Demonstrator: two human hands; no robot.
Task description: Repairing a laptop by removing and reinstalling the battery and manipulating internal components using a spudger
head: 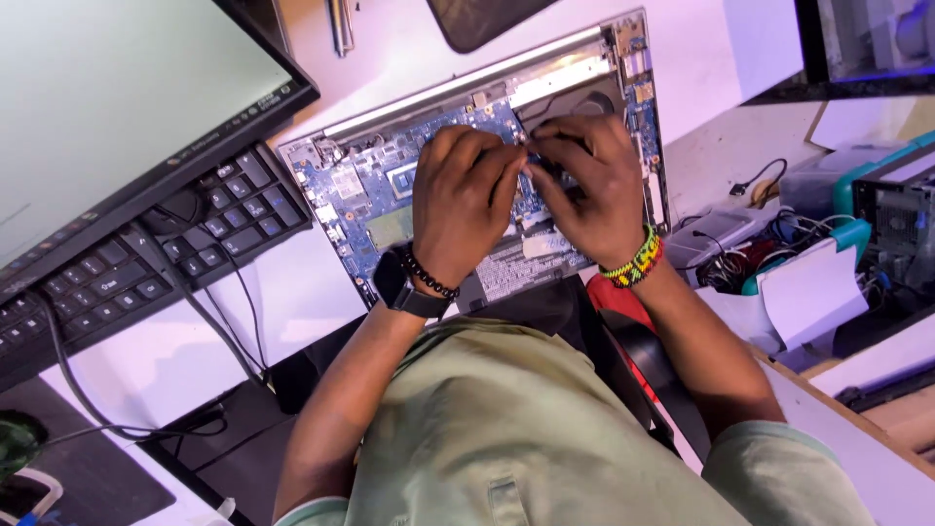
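Opened laptop (487, 166) lying base-up on white worktop (321, 302), blue mainboard (380, 195) exposed for access. Left hand (463, 200) and right hand (584, 190) together over board centre, fingertips pinched on sth small; can't tell what. Keyboard (127, 263) and monitor (117, 107) pushed aside, left.

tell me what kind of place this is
Probably an electronics repair bench: both hands, left hand and right hand, work on an opened laptop, beside a monitor, a keyboard and a heap of cables.
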